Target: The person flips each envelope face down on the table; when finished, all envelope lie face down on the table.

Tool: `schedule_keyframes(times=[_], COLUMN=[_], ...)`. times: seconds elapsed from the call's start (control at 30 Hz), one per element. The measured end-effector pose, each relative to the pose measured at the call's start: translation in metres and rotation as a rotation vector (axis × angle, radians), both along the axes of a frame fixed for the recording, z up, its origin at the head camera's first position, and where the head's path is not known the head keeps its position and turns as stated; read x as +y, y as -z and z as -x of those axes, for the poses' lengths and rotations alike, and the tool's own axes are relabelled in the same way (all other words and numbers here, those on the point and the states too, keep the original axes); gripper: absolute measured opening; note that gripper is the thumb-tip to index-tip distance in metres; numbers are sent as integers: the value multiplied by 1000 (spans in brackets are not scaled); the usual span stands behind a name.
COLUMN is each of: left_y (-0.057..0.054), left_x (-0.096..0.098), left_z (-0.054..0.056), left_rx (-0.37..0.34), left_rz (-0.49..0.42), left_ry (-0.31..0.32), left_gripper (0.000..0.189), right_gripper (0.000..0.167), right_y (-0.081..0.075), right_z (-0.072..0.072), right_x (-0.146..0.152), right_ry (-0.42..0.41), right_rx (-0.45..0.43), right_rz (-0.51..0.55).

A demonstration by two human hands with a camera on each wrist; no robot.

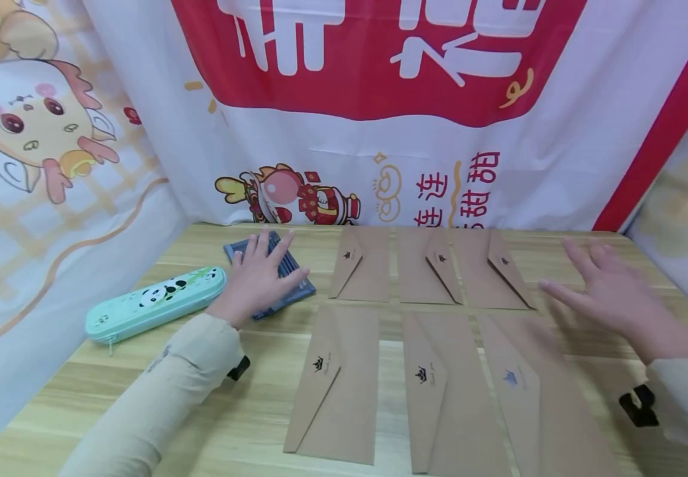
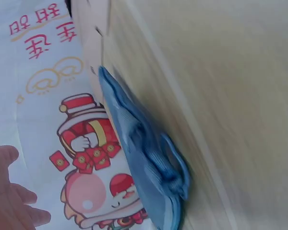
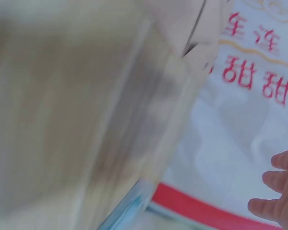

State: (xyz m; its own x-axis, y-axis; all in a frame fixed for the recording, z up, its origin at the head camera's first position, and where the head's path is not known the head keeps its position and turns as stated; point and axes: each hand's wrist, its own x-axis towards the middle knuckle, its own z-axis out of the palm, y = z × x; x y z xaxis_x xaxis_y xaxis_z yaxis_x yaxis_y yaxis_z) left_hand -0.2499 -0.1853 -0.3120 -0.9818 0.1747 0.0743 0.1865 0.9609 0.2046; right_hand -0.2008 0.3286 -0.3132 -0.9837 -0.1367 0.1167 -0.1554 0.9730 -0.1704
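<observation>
Left hand [image 1: 257, 281] released, fingers spread, over the blue pouch [image 1: 289, 265] at the far left of the wood-grain counter [image 1: 248, 411]; left wrist view shows a gap between the two, so no grasp. Same view shows the pouch lying with bunched folds and a thin loop. Right hand [image 1: 615, 295] also released, fingers spread, nothing held, raised over the right side of the counter, nearest the back-right envelope [image 1: 481, 271]. Six brown envelopes in total, two rows of three, all lying flat: back-left envelope [image 1: 370, 268], back-middle envelope [image 1: 421, 268] and the back-right one along the far edge; front-left envelope [image 1: 350, 381], front-middle envelope [image 1: 460, 391] and front-right envelope [image 1: 559, 397] nearer the person. Each flap has a small crown print; shadow falls across the front-right one. Teal pencil case [image 1: 156, 301] with panda art lies left of the pouch, zipper pull toward the person. Light sleeves on both arms. Red-and-white banner [image 1: 380, 93] hangs behind the counter; cartoon-printed cloth [image 1: 28, 192] on the left side.
</observation>
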Motion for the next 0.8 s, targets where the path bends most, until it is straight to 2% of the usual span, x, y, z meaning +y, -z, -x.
schedule_keyframes(times=[0.17, 0.33, 0.43, 0.57, 0.8], left_y=[-7, -8, -7, -3, 6], left_x=[11, 20, 24, 27, 36], left_z=[2, 6, 11, 17, 28], left_rx=[-33, -48, -48, -37, -58], left_rz=[-139, -263, -333, -400, -525], left_ry=[27, 43, 53, 53, 30], left_gripper=[79, 72, 71, 69, 68], right_gripper=[94, 96, 97, 99, 99], right_y=[-9, -12, -15, -18, -12], right_z=[12, 21, 23, 26, 37], right_x=[-26, -54, -69, -88, -117], right_ry=[-22, -28, -36, -74, -139], right_rx=[-39, -74, -93, -71, -32], right_rz=[37, 80, 110, 156, 241])
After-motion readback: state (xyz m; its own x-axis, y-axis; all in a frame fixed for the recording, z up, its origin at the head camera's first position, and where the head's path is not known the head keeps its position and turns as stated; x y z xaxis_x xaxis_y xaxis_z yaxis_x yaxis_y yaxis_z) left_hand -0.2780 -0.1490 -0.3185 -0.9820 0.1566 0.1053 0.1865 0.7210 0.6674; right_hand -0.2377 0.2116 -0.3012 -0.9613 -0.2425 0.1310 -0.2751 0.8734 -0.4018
